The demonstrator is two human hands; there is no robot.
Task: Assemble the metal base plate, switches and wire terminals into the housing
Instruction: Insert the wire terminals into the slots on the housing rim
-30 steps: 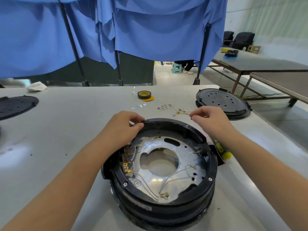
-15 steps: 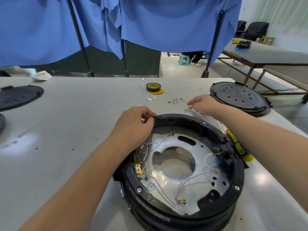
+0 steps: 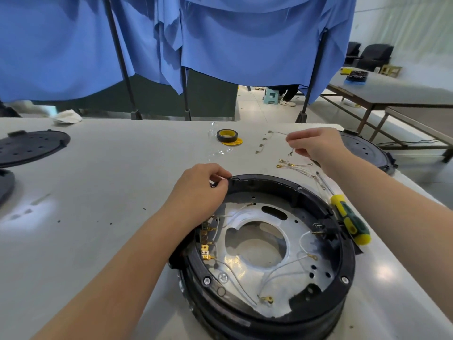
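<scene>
My left hand [image 3: 198, 190] grips the far rim of the black housing [image 3: 343, 261], fingers curled over its edge. My right hand [image 3: 316, 146] pinches a thin wire [image 3: 291, 150] above the table [image 3: 98, 192], its ring end hanging just below my fingertips.

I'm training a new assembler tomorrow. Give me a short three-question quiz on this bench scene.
1. True or false: the left hand holds the housing rim.
2. What does the right hand pinch? A) tape roll B) wire terminal C) screwdriver
3. Where does the screwdriver lie relative to the housing?

Key: 1. True. 2. B. 3. On the table, against the housing's right side.
</scene>
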